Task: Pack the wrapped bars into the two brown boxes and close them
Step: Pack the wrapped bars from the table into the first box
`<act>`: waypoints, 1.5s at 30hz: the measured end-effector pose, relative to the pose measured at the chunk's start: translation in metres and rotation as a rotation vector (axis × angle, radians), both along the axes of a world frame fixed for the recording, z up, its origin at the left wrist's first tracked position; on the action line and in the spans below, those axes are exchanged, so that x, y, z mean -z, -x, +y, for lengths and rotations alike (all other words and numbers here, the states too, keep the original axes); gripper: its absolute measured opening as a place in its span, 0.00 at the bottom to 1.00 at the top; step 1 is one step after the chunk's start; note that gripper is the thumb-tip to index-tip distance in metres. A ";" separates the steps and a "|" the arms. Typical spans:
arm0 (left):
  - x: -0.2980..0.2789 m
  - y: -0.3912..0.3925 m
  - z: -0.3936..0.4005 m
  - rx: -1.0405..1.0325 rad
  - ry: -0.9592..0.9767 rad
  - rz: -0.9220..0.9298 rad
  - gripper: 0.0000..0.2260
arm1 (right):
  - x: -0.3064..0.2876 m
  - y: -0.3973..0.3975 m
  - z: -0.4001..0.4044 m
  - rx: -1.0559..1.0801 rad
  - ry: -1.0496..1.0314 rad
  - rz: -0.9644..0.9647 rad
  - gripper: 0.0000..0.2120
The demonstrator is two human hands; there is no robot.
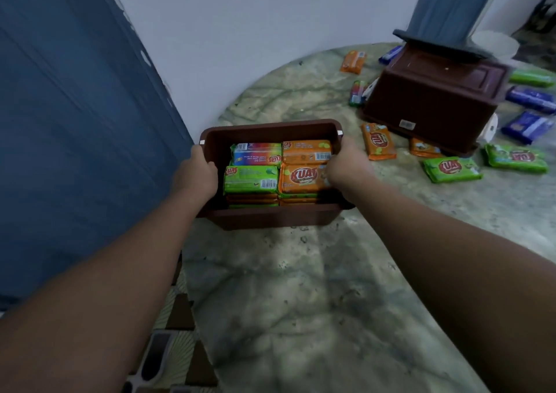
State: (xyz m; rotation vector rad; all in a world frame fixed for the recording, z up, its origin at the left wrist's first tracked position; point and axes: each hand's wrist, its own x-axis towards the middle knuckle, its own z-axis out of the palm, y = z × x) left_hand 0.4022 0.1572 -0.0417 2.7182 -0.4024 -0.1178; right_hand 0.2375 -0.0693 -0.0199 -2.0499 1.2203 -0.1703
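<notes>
Your left hand (197,174) and right hand (346,165) each grip a short end of the near brown box (267,216), fingers curled over its rim, so you hold it from both sides on the marbled worktop (301,302). This box looks close to full: four wrapped bars show on top, with more layers under them. Nearest you in it lie a green bar (251,178) and an orange bar (302,178) printed "KUAT"; behind them sit a rainbow-coloured bar (257,153) and another orange one (307,151), their print upside down to you. No lid is on it yet.

Beyond this box, to its right, the second brown box (433,103) lies overturned, a white sticker on its side too small to read. Around it loose bars are scattered: orange (378,141), green (451,168) and blue (525,126), some showing the same "KUAT" badge. By my reckoning you are about halfway: one box packed but open, the other still to right, fill and close
</notes>
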 end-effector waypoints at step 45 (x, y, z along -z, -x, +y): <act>-0.002 0.231 0.023 -0.320 -0.007 0.011 0.14 | 0.000 0.145 -0.019 -0.360 -0.045 -0.036 0.14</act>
